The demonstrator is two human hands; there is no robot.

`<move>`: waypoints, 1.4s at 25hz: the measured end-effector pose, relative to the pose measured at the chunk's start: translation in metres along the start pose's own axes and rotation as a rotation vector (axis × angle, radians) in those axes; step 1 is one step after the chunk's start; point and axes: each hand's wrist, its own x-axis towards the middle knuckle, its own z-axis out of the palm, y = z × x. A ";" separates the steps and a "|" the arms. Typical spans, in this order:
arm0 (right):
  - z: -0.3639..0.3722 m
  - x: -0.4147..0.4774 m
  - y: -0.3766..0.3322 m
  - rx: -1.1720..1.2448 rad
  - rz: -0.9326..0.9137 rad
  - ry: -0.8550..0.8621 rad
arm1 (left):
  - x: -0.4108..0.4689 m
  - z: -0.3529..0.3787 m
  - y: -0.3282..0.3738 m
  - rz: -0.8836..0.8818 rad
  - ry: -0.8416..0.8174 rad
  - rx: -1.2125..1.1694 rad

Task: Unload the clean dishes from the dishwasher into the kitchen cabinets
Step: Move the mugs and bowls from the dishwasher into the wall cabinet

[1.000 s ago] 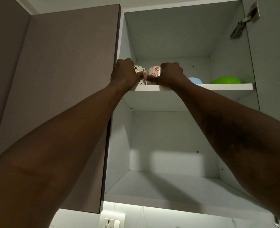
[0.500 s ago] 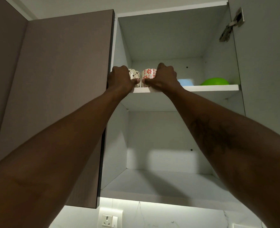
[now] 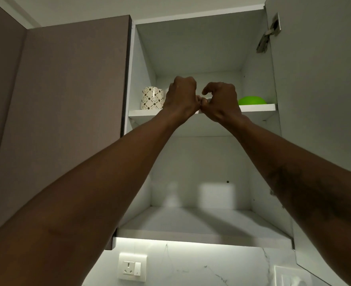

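Observation:
A white cup with a black diamond pattern (image 3: 152,98) stands upright and free at the left end of the cabinet's upper shelf (image 3: 257,108). My left hand (image 3: 182,98) is just right of it, fingers curled shut, with nothing visible in it. My right hand (image 3: 222,102) meets the left at the thumbs over the shelf edge, fingers curled. The red-flowered cup is hidden behind the hands, and only a pale sliver shows between them. I cannot tell whether the right hand grips anything.
A green bowl (image 3: 252,100) sits on the upper shelf at the right. The lower shelf (image 3: 201,236) holds nothing. The cabinet's door (image 3: 315,120) stands open on the right, and a closed brown door (image 3: 73,79) is on the left. A wall socket (image 3: 131,267) is below.
My left hand has let go of the black-patterned cup, which now stands on the shelf, and has moved right. The red-flowered cup has passed out of sight behind the hands.

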 end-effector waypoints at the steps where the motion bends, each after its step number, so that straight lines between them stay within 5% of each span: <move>1: -0.007 0.001 0.007 -0.018 0.006 -0.002 | 0.004 0.006 0.005 -0.017 -0.019 -0.022; 15: -0.048 0.012 0.057 -0.348 0.036 -0.121 | 0.043 0.045 0.048 -0.231 -0.398 0.020; 26: -0.071 0.026 0.076 -0.006 0.046 -0.011 | 0.065 0.053 0.062 -0.136 -0.829 0.139; 35: -0.074 0.028 0.072 0.015 0.052 -0.079 | 0.069 0.071 0.066 -0.320 -0.851 -0.187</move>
